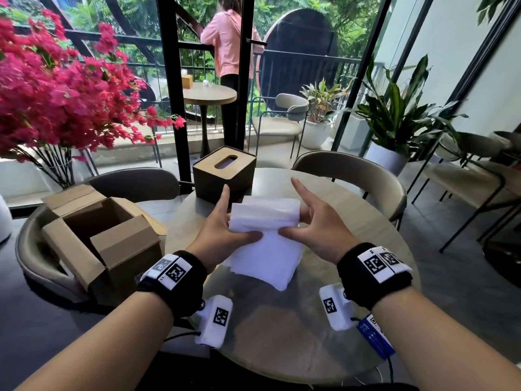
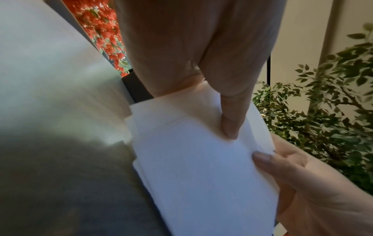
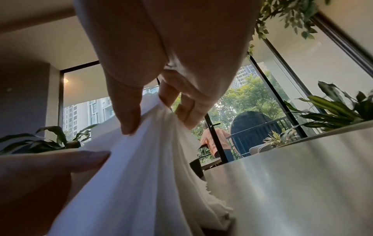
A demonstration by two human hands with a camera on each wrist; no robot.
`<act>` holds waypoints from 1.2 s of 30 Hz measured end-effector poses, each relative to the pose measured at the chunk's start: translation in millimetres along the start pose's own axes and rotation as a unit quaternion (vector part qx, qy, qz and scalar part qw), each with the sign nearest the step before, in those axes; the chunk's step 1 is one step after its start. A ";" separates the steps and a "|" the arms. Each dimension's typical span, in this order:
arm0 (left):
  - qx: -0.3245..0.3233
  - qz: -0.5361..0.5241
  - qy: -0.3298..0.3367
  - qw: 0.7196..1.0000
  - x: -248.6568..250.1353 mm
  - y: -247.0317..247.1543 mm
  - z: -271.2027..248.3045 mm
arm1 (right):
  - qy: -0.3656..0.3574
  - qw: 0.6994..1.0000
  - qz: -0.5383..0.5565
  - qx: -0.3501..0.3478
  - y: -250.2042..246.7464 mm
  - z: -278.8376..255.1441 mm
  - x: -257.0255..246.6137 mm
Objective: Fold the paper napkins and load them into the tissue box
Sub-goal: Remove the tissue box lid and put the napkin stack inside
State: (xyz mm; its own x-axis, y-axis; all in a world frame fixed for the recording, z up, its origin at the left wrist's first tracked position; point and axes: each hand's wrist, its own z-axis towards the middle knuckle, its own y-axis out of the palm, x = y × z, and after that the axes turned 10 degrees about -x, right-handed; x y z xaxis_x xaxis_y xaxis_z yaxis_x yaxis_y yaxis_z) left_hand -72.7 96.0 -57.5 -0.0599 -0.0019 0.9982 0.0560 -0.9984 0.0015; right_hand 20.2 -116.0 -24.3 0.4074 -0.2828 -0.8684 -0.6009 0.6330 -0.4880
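Note:
A stack of white paper napkins (image 1: 267, 235) is held above the round table (image 1: 352, 210), its far part bent upward and its near part hanging down to the tabletop. My left hand (image 1: 225, 230) pinches the stack's left side, thumb on top, index finger pointing away. My right hand (image 1: 313, 224) pinches the right side, thumb on top and index finger stretched out. The left wrist view shows the napkins (image 2: 201, 167) under my left thumb. In the right wrist view the napkins (image 3: 141, 167) bunch between my right thumb and curled fingers. The dark tissue box (image 1: 224, 176) with a slotted wooden lid stands behind the hands.
An open cardboard box (image 1: 104, 238) sits on a chair at the left. Pink flowers (image 1: 56, 88) stand at the far left. Chairs (image 1: 355, 176) ring the table, and potted plants (image 1: 394, 119) stand at the right. A person in pink (image 1: 228, 46) stands outside by the railing.

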 end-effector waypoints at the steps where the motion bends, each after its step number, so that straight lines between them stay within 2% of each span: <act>1: -0.002 -0.005 -0.003 1.000 -0.8 -0.9 0.4 | -0.007 1.000 -0.002 -0.004 0.6 0.2 -2.2; 5: 0.001 -0.011 -0.012 1.000 -6.4 -3.2 1.7 | 0.011 1.000 0.004 -0.026 3.4 2.7 1.3; 9: 0.028 -0.048 0.019 0.998 -5.8 -3.0 6.7 | 0.083 0.994 0.068 -0.036 2.5 8.4 7.5; 13: 0.033 -0.098 0.060 0.993 1.9 -3.8 14.2 | 0.100 0.973 0.196 -0.062 7.3 8.7 7.4; 17: 0.022 -0.132 0.080 0.988 4.7 -0.4 14.3 | 0.120 0.952 0.275 -0.067 13.5 6.9 1.7; 22: 0.000 -0.144 0.057 0.988 -6.3 2.0 9.4 | 0.137 0.956 0.255 -0.052 21.7 9.1 9.1; 28: -0.024 -0.120 -0.020 0.992 -11.6 4.0 0.7 | 0.078 0.968 0.237 0.031 23.6 9.3 14.3; 32: -0.021 -0.016 0.010 1.000 -12.7 6.1 1.9 | 0.066 0.985 0.160 0.017 20.6 1.1 12.5; 36: -0.032 0.020 0.038 0.999 -15.0 6.1 6.5 | 0.043 0.989 0.141 0.012 16.4 -6.1 7.5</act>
State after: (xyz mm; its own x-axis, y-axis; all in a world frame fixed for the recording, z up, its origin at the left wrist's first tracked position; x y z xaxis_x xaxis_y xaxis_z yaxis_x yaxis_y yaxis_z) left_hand -64.9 90.3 -72.1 -0.1354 -0.0430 0.9899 -0.0037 -0.9990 -0.0439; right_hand 9.2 -112.1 -39.4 0.1653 -0.1523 -0.9744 -0.6653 0.7121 -0.2241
